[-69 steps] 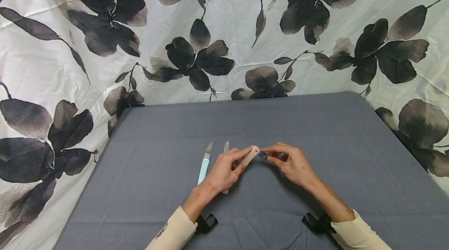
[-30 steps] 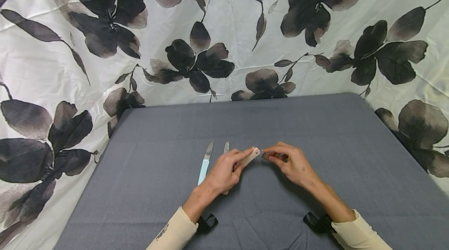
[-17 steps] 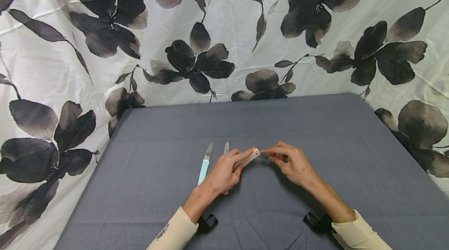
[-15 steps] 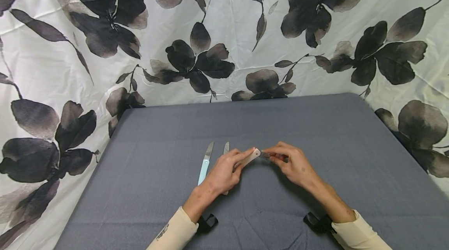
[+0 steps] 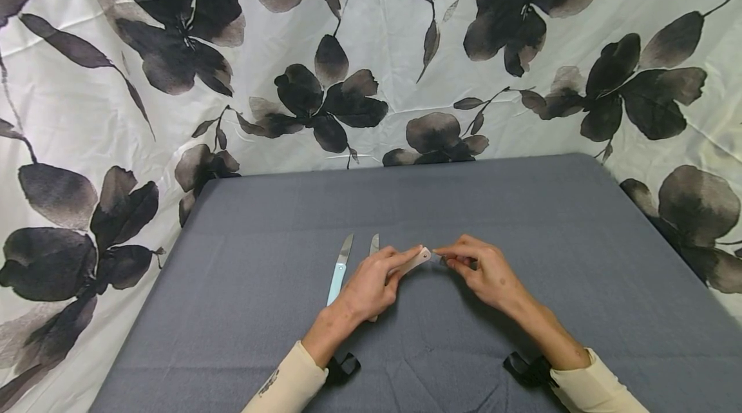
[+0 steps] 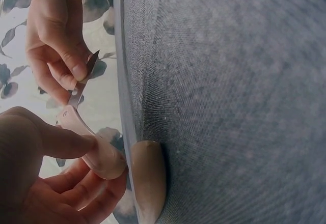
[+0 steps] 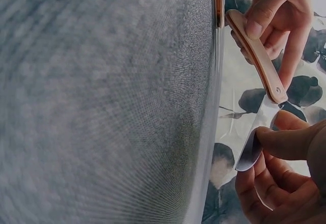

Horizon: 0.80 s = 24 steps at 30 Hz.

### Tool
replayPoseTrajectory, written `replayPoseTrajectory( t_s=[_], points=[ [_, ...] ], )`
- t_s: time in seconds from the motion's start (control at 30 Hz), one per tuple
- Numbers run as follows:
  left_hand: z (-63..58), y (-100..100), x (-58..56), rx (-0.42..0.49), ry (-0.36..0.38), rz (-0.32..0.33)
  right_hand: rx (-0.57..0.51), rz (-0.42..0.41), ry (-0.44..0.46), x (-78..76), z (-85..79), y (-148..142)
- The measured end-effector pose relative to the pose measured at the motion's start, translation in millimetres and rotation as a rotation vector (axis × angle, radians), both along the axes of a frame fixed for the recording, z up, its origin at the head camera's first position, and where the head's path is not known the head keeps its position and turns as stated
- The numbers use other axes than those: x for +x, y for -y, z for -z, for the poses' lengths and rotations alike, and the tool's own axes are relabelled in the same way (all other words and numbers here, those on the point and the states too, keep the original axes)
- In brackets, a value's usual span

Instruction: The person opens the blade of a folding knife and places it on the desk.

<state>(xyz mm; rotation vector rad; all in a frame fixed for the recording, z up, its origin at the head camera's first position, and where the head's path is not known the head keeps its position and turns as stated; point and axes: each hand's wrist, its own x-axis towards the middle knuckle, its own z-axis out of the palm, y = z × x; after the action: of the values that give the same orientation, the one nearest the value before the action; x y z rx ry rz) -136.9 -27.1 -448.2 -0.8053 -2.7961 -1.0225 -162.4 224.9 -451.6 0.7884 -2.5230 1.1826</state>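
A folding knife with a pale pink handle (image 5: 416, 261) is held above the table between both hands. My left hand (image 5: 371, 283) grips the handle, thumb on one side and fingers on the other. Just past the pivot, my right hand (image 5: 485, 272) pinches the blade (image 7: 264, 116), which stands out from the handle in the right wrist view. Left of the hands, a knife with a light blue handle (image 5: 337, 281) lies unfolded on the cloth. Another unfolded knife (image 5: 374, 244) lies beside it, its middle hidden by my left hand; its tan handle (image 6: 148, 180) shows in the left wrist view.
Grey cloth (image 5: 493, 200) covers the table. A white curtain with dark flowers (image 5: 324, 97) hangs behind its far edge. Black wrist mounts (image 5: 343, 369) sit at both cream sleeves (image 5: 290, 377).
The pink-handled knife has tipped slightly, its pivot end a little lower and further right; the blade looks brighter. Both hands keep their holds nearly in place. The other knives have not moved.
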Motion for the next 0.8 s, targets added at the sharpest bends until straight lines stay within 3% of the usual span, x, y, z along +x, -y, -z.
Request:
replayPoseTrajectory(
  t_s=[0.8],
  points=[
    [6.4, -3.6, 12.1, -0.047, -0.032, -0.013, 0.009, -0.049, -0.052, 10.6, 7.8, -5.2]
  ],
)
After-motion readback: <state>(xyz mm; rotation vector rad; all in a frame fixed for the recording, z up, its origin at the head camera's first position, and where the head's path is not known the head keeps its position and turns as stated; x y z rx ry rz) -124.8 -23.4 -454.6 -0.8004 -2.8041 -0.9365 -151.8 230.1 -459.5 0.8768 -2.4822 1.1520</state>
